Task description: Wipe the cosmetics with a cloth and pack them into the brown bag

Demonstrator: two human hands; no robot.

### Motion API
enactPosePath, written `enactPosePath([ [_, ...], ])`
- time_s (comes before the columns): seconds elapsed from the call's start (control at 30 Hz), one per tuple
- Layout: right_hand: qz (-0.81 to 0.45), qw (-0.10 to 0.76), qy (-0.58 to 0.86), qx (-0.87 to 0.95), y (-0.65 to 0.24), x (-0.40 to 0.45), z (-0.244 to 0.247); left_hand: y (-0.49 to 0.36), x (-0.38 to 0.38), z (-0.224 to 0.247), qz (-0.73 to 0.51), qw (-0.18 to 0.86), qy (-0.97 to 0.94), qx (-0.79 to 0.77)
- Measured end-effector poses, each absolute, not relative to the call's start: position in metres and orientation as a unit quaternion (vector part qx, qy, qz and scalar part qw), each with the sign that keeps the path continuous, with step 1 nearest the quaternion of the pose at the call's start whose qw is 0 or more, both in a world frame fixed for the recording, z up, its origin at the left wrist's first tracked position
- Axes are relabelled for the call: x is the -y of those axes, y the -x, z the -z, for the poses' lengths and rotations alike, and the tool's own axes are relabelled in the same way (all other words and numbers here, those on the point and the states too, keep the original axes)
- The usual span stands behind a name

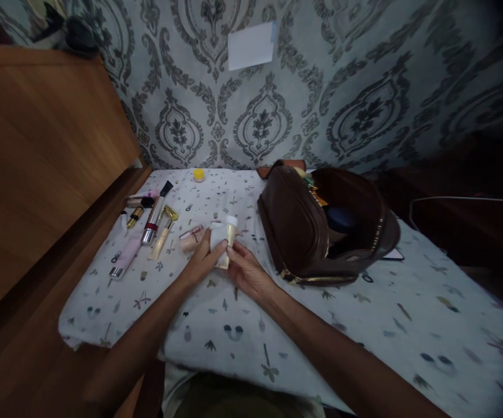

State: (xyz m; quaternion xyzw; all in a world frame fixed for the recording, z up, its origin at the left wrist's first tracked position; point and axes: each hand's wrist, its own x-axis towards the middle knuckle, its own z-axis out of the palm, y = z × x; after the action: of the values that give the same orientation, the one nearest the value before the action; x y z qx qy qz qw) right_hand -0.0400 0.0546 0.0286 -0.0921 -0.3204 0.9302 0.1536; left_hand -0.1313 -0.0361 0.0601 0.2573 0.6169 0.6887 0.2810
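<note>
My right hand (248, 270) pinches a small pale yellow tube (230, 233) with a white cap at its top. The tube stands roughly upright above the patterned sheet. My left hand (203, 256) is closed on a white cloth or wipe (217, 234), which lies against the tube's left side. Just left of that hand, a small peach-coloured bottle (189, 240) lies on the sheet. To the right of my hands sits a dark brown zipped bag (292, 223), its top gaping, with a dark round-topped item (340, 219) and other things inside.
Several cosmetics lie at the left: a silver tube with black cap (154, 217), a pink tube (127, 255), a cream-coloured tube (161, 241). A yellow-lidded jar (198, 175) stands near the wall. A wooden cabinet (46, 128) borders the left; a white cable (464, 198) runs at right.
</note>
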Motion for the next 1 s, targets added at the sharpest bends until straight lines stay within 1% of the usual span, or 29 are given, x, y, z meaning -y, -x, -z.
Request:
enactPosePath([
  [0.1, -0.92, 0.158, 0.098, 0.346, 0.039, -0.058, -0.028, 0.133, 0.036, -0.057, -0.675, 0.267, -0.293, -0.622],
  [0.3, -0.898, 0.132, 0.087, 0.411, 0.035, -0.06, -0.029, 0.141, 0.034, -0.049, -0.687, 0.307, -0.226, -0.618],
  [0.47, -0.903, 0.159, 0.109, 0.384, 0.036, -0.058, -0.03, 0.143, 0.033, -0.043, -0.689, 0.363, -0.19, -0.598],
  [0.7, -0.908, 0.172, 0.149, 0.353, 0.036, -0.057, -0.029, 0.135, 0.03, -0.049, -0.719, 0.385, -0.181, -0.549],
  [0.83, -0.902, 0.16, 0.133, 0.379, 0.035, -0.055, -0.029, 0.13, 0.03, -0.054, -0.756, 0.369, -0.173, -0.512],
  [1.0, -0.894, 0.149, 0.133, 0.401, 0.037, -0.05, -0.024, 0.131, 0.028, -0.051, -0.769, 0.316, -0.153, -0.534],
])
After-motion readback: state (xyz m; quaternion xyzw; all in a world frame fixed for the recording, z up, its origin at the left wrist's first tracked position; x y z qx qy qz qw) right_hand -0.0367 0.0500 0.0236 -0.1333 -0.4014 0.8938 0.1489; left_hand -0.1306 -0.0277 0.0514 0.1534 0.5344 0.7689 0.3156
